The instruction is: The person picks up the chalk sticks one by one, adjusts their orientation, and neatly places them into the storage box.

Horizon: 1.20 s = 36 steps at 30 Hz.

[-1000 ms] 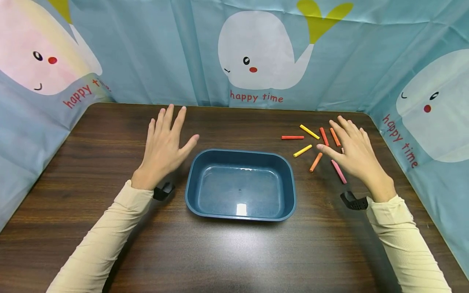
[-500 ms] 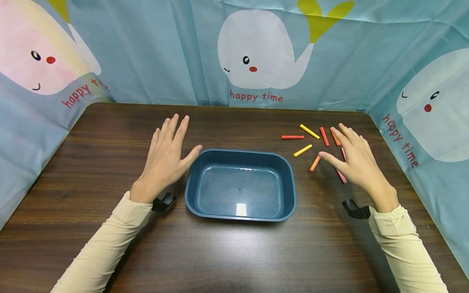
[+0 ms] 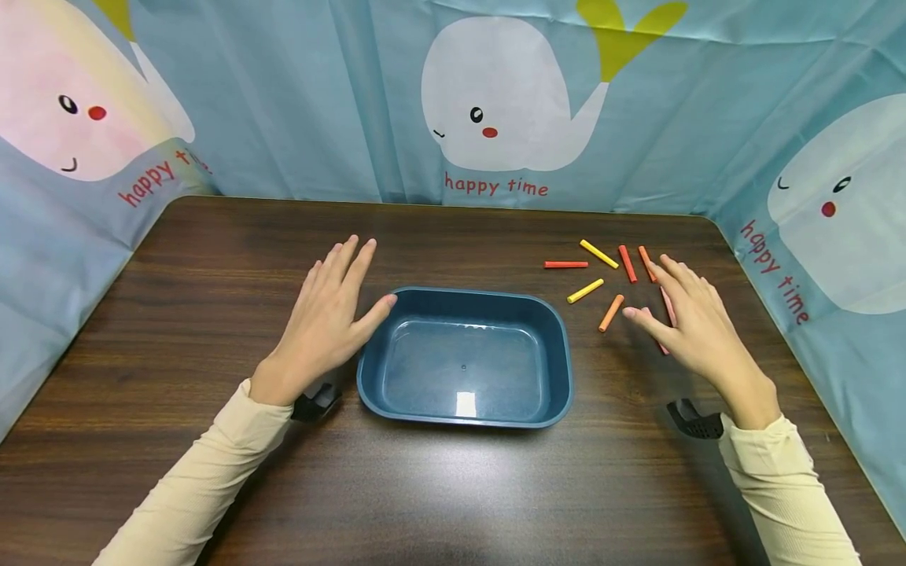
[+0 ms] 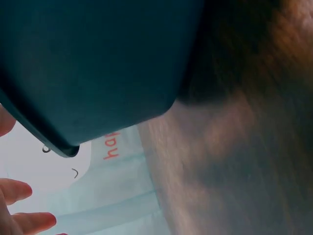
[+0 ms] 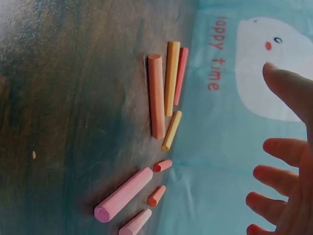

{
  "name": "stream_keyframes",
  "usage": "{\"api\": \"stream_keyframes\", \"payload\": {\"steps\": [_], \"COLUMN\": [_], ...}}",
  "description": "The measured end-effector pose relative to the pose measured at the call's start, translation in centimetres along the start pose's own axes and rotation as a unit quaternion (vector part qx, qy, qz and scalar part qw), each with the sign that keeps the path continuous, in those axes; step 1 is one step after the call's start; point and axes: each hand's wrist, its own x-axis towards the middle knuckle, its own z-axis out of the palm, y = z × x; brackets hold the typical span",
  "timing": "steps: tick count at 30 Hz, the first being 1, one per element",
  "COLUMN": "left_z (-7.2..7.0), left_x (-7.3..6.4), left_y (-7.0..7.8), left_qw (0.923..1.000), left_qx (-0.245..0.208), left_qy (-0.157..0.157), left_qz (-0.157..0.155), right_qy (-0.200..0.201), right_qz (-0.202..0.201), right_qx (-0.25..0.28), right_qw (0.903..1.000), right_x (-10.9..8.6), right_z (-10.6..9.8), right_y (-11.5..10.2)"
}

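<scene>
My left hand (image 3: pixel 320 339) hovers with spread fingers at the left side of a blue plastic basin (image 3: pixel 463 358), its thumb overlapping the upper left rim in the head view. In the left wrist view the basin's outer wall (image 4: pixel 98 63) fills the upper part, fingertips (image 4: pixel 36 223) at lower left. My right hand (image 3: pixel 701 338) hangs above the right of the table, fingers extended, holding nothing. Around it lie chalk sticks: an orange one (image 3: pixel 611 313), two yellow ones (image 3: pixel 585 291), red ones (image 3: pixel 627 264), and pink ones (image 5: pixel 123 194) partly hidden beneath the hand in the head view.
The dark wood table (image 3: pixel 453 495) is bordered at the back and sides by a light blue curtain (image 3: pixel 283 102) printed with whales. A red chalk stick (image 3: pixel 565 265) lies closest to the basin's back right corner. Black camera mounts (image 3: pixel 694 420) sit at both wrists.
Both hands have drawn back toward the person and slightly right. The left thumb now overlaps the basin's rim. The orange chalk stick is fully uncovered; the basin and chalk have stayed put.
</scene>
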Motion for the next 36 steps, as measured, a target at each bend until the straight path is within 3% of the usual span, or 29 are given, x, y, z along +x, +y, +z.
{"api": "stream_keyframes", "payload": {"steps": [10, 18, 25, 31, 36], "left_z": [0.8, 1.6, 2.1, 2.5, 2.8], "left_x": [-0.4, -0.8, -0.9, -0.8, -0.8], "left_y": [0.1, 0.5, 0.4, 0.1, 0.1], "left_qw": [0.9970, 0.9875, 0.9797, 0.9781, 0.9763], "left_qx": [-0.060, -0.123, -0.149, -0.155, -0.166], "left_qy": [-0.045, -0.093, -0.127, -0.125, -0.122], "left_qz": [0.021, 0.034, 0.046, 0.061, 0.066], "right_qy": [0.004, -0.006, -0.013, -0.017, -0.050], "right_qz": [0.000, 0.017, 0.018, 0.012, 0.033], "right_qx": [0.028, 0.046, 0.035, 0.031, 0.024], "right_qw": [0.9996, 0.9988, 0.9992, 0.9993, 0.9979], "right_x": [-0.6, -0.7, -0.7, -0.6, -0.8], "right_z": [1.0, 0.6, 0.5, 0.6, 0.6], "right_y": [0.4, 0.7, 1.4, 1.7, 2.0]}}
